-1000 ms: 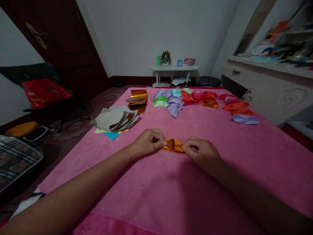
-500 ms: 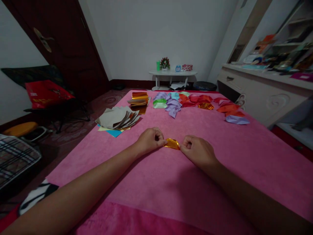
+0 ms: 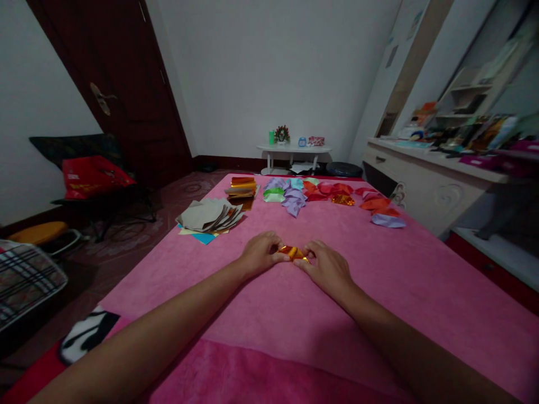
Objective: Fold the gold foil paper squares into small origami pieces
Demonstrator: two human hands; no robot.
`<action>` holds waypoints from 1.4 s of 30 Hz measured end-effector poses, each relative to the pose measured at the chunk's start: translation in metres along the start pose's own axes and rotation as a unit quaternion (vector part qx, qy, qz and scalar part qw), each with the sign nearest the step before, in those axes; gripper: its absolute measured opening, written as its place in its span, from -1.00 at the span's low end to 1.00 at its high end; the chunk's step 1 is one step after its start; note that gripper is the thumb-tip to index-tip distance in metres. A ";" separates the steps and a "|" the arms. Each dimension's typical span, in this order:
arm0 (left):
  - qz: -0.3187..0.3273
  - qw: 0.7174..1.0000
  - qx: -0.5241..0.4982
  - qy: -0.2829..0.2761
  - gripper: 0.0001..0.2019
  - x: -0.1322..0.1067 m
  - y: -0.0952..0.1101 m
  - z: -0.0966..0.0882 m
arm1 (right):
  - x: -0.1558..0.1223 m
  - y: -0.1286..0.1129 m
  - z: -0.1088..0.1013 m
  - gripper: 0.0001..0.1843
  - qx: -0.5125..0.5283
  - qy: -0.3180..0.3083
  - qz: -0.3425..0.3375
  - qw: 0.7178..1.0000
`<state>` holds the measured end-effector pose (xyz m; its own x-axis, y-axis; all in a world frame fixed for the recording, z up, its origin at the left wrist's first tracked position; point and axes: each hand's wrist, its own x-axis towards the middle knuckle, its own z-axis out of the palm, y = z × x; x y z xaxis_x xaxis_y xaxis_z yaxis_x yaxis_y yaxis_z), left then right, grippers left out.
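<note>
A small folded piece of gold foil paper [image 3: 291,252] is held between both hands, just above or on the pink cloth [image 3: 269,314]; I cannot tell whether it touches. My left hand [image 3: 261,253] pinches its left end between thumb and fingers. At the right end, my right hand [image 3: 327,266] grips it with thumb and bent fingers. Farther off to the left lies a fanned stack of grey-backed paper sheets [image 3: 206,215], with blue and yellow sheets under it. Behind that stack sits a pile of gold foil sheets [image 3: 242,193].
Folded papers in purple [image 3: 293,201], green, red and orange [image 3: 379,210] lie along the far side of the cloth. A white oval table [image 3: 295,148] stands by the wall. A cluttered dresser [image 3: 425,179] is at right, a chair with a red bag [image 3: 95,177] at left.
My right hand has moved closer to the left one, its thumb now over the foil. The foil looks more bent and creased. The view has tilted up slightly.
</note>
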<state>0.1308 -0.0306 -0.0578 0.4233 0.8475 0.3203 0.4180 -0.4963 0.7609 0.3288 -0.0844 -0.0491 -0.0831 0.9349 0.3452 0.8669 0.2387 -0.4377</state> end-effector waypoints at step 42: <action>-0.101 0.954 -0.159 0.235 -0.66 0.028 -0.018 -0.004 | 0.055 0.014 0.033 -0.67 0.406 0.049 0.090 0.908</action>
<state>0.1316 0.0027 -0.0604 -0.0779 0.9479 0.3088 0.1569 -0.2942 0.9428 0.3200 -0.0207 -0.0636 0.1025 0.9596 0.2621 0.2112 0.2365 -0.9484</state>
